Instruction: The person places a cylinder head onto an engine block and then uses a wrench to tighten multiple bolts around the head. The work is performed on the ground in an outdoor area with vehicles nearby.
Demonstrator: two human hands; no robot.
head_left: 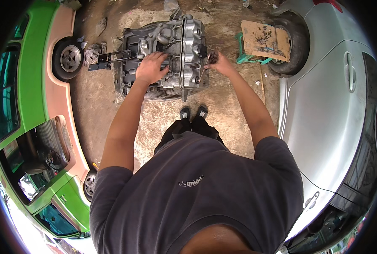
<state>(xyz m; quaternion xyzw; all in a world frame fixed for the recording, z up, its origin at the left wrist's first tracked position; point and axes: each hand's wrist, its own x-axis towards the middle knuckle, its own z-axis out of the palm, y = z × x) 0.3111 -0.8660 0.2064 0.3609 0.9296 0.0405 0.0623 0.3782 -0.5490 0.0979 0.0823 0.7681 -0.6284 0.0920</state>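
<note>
A grey metal engine (162, 41) lies on the ground ahead of my feet, with a ribbed valve cover (192, 38) along its right part. Spread over the engine's middle, my left hand (154, 67) rests with its fingers apart and holds nothing that I can see. Beside the engine's right edge, my right hand (216, 62) is closed around a thin metal rod-like tool (204, 73), which slants down toward the cover. Dark, greasy fingertips or a dark part show at that grip; I cannot tell which.
A black metal bracket (108, 58) juts out from the engine's left side. To the right, cardboard (254, 39) with small parts and tools lies on a green stool (242, 54). A green van (33, 80) stands on the left, a silver car (319, 110) on the right.
</note>
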